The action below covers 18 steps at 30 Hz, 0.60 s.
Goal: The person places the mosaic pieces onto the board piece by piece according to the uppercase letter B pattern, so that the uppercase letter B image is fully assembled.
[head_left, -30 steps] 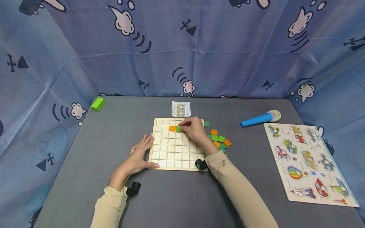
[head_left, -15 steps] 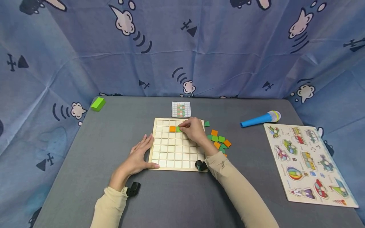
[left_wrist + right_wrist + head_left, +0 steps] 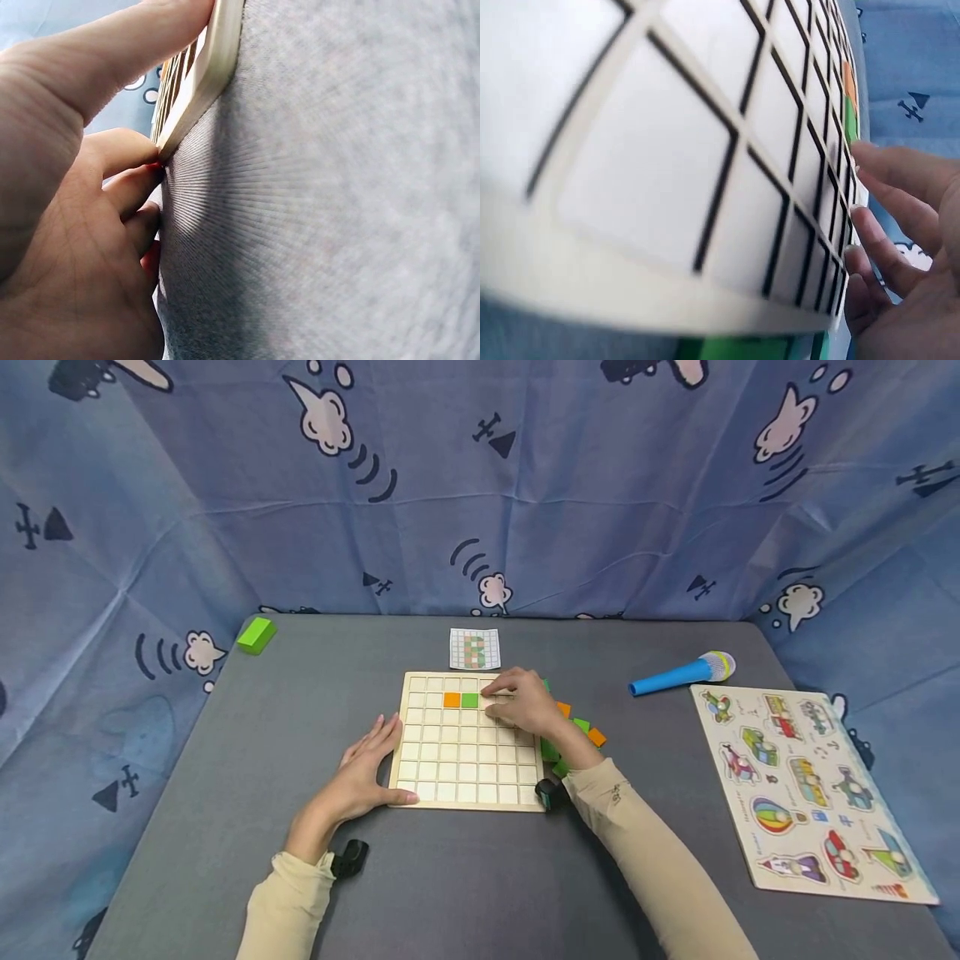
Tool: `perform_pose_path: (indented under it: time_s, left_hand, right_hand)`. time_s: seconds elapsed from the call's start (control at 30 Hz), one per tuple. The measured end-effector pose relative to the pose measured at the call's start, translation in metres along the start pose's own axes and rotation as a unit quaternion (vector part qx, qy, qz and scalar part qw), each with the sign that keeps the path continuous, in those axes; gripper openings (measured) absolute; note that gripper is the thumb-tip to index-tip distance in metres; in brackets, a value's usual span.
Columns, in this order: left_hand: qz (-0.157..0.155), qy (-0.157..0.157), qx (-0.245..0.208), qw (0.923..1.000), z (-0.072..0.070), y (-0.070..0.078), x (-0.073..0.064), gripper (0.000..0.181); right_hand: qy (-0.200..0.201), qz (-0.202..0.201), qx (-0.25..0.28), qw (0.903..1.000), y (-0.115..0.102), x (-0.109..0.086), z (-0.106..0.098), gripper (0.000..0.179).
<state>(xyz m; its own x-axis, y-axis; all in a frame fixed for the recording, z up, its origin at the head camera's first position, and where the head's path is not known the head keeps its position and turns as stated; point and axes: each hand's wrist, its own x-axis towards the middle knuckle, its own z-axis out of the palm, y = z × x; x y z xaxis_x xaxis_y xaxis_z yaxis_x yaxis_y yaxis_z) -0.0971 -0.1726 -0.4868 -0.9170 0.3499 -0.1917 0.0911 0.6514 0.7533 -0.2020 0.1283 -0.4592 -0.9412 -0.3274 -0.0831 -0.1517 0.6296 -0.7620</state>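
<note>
Grey table [image 3: 465,885] | board [image 3: 447,750]: orange tile [image 3: 452,700], green tile [image 3: 469,701] set; loose tiles [image 3: 597,737] unplaced | left hand [image 3: 365,768] spread against board | right hand [image 3: 528,704] relaxed, visibly holding nothing

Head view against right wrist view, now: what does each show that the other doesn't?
Only the head view: the left hand, microphone, block and puzzle.
Only the right wrist view: the palm side of the right hand.
Both: that hand, the board, the orange tile and green tile set in it, and part of the backdrop.
</note>
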Motion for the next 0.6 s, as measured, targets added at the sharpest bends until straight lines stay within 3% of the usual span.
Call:
perform_pose_path:
  time_s: [0.43,0.6]
  left_hand:
    - [-0.001,-0.005,0.008,1.0000,0.000,0.002,0.000,0.120]
    - [-0.002,-0.006,0.015,0.9999,0.000,0.002,0.001,0.121]
  right_hand:
    - [0.039,0.067,0.007,0.9969,0.038,-0.013,-0.036,0.027]
    - [0.052,0.064,-0.004,0.9966,0.052,-0.018,-0.044,0.034]
